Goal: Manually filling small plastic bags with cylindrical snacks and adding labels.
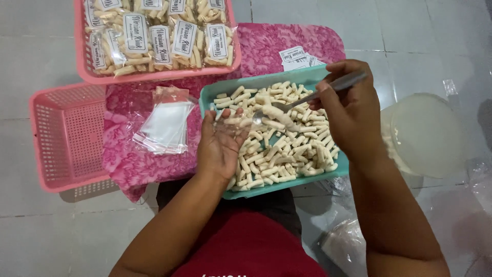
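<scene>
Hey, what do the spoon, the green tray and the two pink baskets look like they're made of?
Spoon: polished metal, silvery and reflective. Green tray: probably plastic, smooth matte teal with a moulded rim. Empty pink basket and filled pink basket: plastic, judging by the moulded lattice walls.

Bare forearms, no sleeves in view; left hand (221, 143), right hand (350, 115) ringless; red garment over lap.

Teal tray (211, 97), pale snack sticks (287, 149), pink baskets (66, 138), pink floral cloth (287, 38).
</scene>
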